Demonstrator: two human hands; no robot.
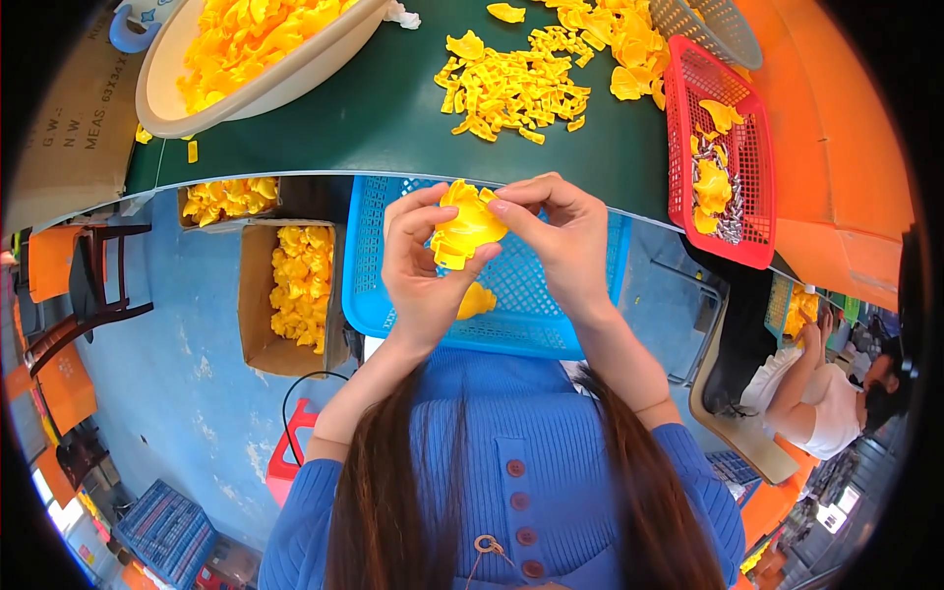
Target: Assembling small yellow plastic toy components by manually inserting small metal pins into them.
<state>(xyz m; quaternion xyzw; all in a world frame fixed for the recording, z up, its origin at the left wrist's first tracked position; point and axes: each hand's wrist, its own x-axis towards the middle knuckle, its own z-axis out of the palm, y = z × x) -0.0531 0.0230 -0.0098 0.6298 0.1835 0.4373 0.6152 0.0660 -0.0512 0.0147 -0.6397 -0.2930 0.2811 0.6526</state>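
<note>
Over the blue basket (360, 285) on my lap, both hands hold up a curved, shell-like yellow plastic part (466, 232). My left hand (418, 264) grips it from the left, thumb below and fingers at its upper edge. My right hand (562, 234) pinches its upper right edge between thumb and index finger; whether a small piece sits in that pinch I cannot tell. Inside the basket, below the hands, lies another yellow part (477, 301), partly hidden by my left hand.
Ahead, the green table (393, 128) bears a heap of small yellow pieces (516, 90), larger yellow parts (634, 49), a full pale basin (265, 96) and a red basket (765, 202). Yellow parts fill a cardboard box (258, 324) at left. Another person (821, 393) sits at right.
</note>
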